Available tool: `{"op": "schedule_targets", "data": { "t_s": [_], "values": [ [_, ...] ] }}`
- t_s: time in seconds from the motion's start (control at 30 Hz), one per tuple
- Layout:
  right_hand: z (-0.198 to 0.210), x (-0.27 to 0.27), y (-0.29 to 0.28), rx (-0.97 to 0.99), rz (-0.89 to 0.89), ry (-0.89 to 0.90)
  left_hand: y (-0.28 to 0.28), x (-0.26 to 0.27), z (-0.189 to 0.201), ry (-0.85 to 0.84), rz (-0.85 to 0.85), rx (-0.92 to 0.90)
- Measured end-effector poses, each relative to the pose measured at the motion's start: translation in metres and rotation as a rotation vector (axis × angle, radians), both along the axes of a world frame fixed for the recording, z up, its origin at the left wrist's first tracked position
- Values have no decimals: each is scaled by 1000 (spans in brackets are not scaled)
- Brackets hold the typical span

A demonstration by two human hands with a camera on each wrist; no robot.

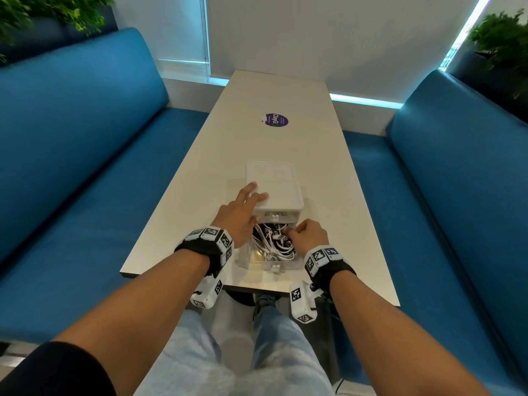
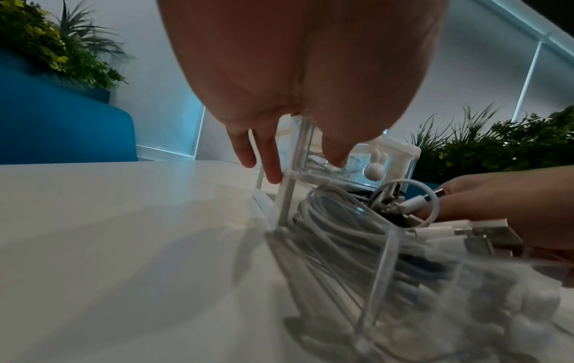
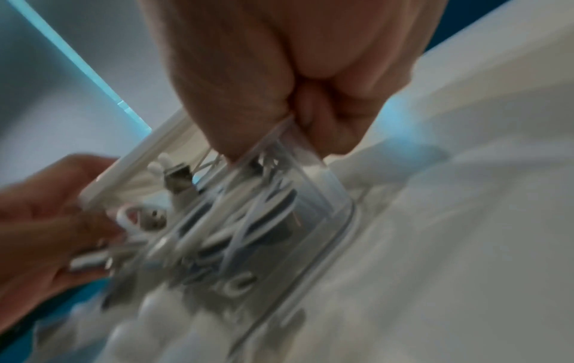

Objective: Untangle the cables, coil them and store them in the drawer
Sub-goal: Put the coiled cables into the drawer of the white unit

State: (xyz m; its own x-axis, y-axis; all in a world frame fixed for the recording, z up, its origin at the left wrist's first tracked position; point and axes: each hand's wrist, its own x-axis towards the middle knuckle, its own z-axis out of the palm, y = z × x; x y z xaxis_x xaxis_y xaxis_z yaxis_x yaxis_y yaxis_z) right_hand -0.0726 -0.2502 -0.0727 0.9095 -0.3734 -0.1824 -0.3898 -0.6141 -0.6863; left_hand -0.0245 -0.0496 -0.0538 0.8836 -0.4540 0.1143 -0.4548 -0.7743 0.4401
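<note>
While the left hand point(image 1: 239, 215) lies flat with straight fingers on the lid of the white drawer unit point(image 1: 275, 186), steadying it, the right hand point(image 1: 310, 235) reaches into the pulled-out clear drawer point(image 1: 258, 262) with fingers curled among the cables point(image 1: 275, 243); whether they actually pinch one is unclear. The cables, white with some black, lie piled in the drawer, which juts toward the table's near edge. The unit stands near the near end of the table point(image 1: 285, 138), midway between its long edges. A purple sticker point(image 1: 276, 120) sits farther up the table. Blue benches point(image 1: 85, 167) flank both sides.
</note>
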Motion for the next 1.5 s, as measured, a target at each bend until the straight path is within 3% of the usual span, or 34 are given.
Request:
{"op": "schedule_targets", "data": {
  "t_s": [0.17, 0.37, 0.63, 0.77, 0.97, 1.27, 1.5],
  "values": [
    [0, -14, -6, 203, 74, 70, 0, 1, -3, -20, -2, 11],
    [10, -20, 4, 21, 169, 168, 1, 4, -4, 8, -40, -62],
    [11, -8, 16, 114, 1, 98, 3, 2, 8, 47, -55, -5],
    [5, -12, 15, 107, 46, 43, 1, -2, 8, 56, -28, 19],
    [8, -15, 4, 217, 121, 124, -5, -1, -5, -27, 19, 68],
    [3, 1, 21, 30, 15, 113, -10, -3, -3, -70, 48, 93],
    [1, 7, 20, 1, -36, 111, -11, -1, 2, -68, 72, 74]
  ]
}}
